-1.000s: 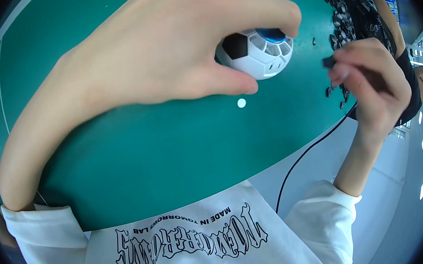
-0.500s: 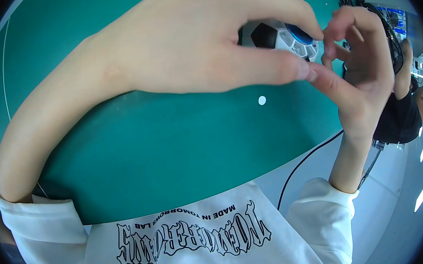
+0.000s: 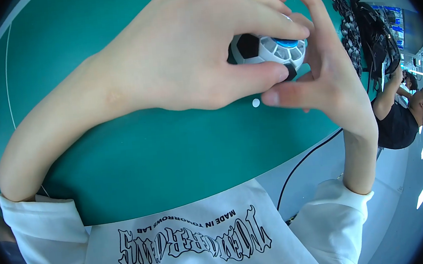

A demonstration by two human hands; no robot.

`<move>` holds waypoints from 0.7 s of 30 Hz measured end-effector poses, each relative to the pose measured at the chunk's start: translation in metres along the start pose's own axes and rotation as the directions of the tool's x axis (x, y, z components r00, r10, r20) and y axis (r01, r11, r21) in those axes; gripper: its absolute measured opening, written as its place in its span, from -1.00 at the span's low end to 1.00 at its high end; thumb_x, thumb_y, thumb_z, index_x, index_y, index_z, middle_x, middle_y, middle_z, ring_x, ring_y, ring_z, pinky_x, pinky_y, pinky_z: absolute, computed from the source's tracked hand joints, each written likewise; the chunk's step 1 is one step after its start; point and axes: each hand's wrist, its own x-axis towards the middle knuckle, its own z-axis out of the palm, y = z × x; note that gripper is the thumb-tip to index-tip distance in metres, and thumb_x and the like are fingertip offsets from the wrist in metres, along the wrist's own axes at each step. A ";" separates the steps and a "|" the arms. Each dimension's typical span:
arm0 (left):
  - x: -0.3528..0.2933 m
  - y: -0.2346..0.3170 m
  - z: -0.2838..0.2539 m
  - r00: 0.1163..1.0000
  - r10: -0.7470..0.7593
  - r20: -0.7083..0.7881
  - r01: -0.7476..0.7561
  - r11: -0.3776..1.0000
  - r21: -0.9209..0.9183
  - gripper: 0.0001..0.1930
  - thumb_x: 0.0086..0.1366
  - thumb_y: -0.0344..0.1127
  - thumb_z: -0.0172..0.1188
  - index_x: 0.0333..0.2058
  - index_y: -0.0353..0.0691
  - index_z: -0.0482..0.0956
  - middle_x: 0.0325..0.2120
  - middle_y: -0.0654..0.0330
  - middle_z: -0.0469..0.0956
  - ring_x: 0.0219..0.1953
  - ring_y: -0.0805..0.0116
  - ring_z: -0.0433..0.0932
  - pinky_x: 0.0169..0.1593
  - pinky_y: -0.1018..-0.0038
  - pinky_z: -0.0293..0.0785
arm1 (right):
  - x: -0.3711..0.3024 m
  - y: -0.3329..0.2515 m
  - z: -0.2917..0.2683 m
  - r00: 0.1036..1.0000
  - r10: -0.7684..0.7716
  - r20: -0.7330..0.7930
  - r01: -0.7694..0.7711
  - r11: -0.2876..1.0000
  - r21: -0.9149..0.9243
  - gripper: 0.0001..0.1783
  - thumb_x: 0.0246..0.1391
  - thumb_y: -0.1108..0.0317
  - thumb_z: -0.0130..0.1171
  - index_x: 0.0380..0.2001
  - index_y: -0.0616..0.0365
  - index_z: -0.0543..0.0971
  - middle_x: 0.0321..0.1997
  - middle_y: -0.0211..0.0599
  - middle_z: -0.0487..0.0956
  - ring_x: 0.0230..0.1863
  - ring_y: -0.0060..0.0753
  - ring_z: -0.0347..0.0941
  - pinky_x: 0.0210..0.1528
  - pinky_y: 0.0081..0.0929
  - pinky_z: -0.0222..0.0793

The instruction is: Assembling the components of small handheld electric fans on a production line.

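Observation:
My left hand [image 3: 189,48] holds a soccer-ball-patterned round object [image 3: 267,47], white with black pentagons, gripped between thumb and index finger. A ring of clear or silvery segments surrounds a blue disc on its right side; much of it is hidden by my fingers. Close against its right side is my right hand [image 3: 329,66], fingers spread and thumb stretched out below the ball. Whether its rear fingers touch the ball I cannot tell. A small white disc [image 3: 256,103] lies on the green tabletop [image 3: 173,155], just left of my right thumb tip.
Along the table's right side lies a heap of small black parts [image 3: 349,34], with a larger black bundle [image 3: 376,34] beyond. A person in a black top [image 3: 397,123] is at the far right. A black cable [image 3: 304,159] hangs by the near edge.
My left hand has shifted slightly left and down with the ball. The right hand has opened, its index finger stretching up and its thumb moving left and down, away from the left thumb.

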 end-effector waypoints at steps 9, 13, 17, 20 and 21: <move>-0.009 0.015 0.016 0.995 0.077 -0.056 -0.079 0.996 -0.038 -0.41 0.00 -0.15 0.43 0.07 -0.16 0.65 0.05 0.03 0.62 0.23 -0.08 0.51 0.44 -0.11 0.15 | 0.002 0.020 0.009 0.996 0.037 0.075 -0.036 0.999 -0.009 0.11 -0.22 0.44 0.51 0.45 0.12 0.22 0.23 -0.20 0.46 0.06 -0.45 0.56 -0.31 -0.63 0.57; 0.002 0.020 0.010 0.991 0.113 -0.074 -0.117 0.992 -0.048 -0.42 0.00 -0.16 0.43 0.06 -0.17 0.65 0.04 0.03 0.62 0.23 -0.08 0.51 0.44 -0.10 0.16 | -0.002 0.024 0.014 0.993 0.047 0.105 -0.046 0.999 -0.007 0.12 -0.21 0.44 0.50 0.47 0.09 0.21 0.24 -0.21 0.47 0.03 -0.47 0.57 -0.32 -0.63 0.57; 0.016 0.028 0.006 0.988 0.128 -0.087 -0.134 0.989 -0.058 -0.47 -0.01 -0.23 0.43 0.02 -0.18 0.67 0.05 0.02 0.62 0.21 -0.07 0.53 0.41 -0.08 0.21 | -0.012 0.011 0.007 0.991 0.085 0.105 -0.079 0.995 -0.064 0.08 -0.18 0.44 0.46 0.48 0.02 0.23 0.22 -0.23 0.49 -0.04 -0.50 0.59 -0.34 -0.63 0.55; 0.013 0.035 0.002 0.994 0.045 -0.103 -0.051 0.997 -0.063 -0.54 -0.01 -0.36 0.42 -0.05 -0.20 0.70 0.05 0.00 0.61 0.16 -0.07 0.56 0.35 -0.04 0.31 | -0.012 0.005 -0.011 0.991 0.112 0.073 -0.087 0.953 -0.292 -0.12 -0.05 0.43 0.35 0.41 -0.10 0.36 0.10 -0.32 0.57 -0.24 -0.58 0.61 -0.41 -0.66 0.47; 0.014 0.039 0.002 0.995 0.042 -0.086 -0.043 0.999 -0.014 -0.54 -0.03 -0.38 0.42 -0.06 -0.22 0.70 0.04 0.00 0.61 0.13 -0.06 0.57 0.31 -0.01 0.35 | -0.019 0.006 -0.039 0.999 0.052 0.007 -0.044 0.900 -0.433 -0.24 0.02 0.41 0.31 0.36 -0.12 0.44 0.03 -0.37 0.61 -0.31 -0.61 0.60 -0.44 -0.67 0.43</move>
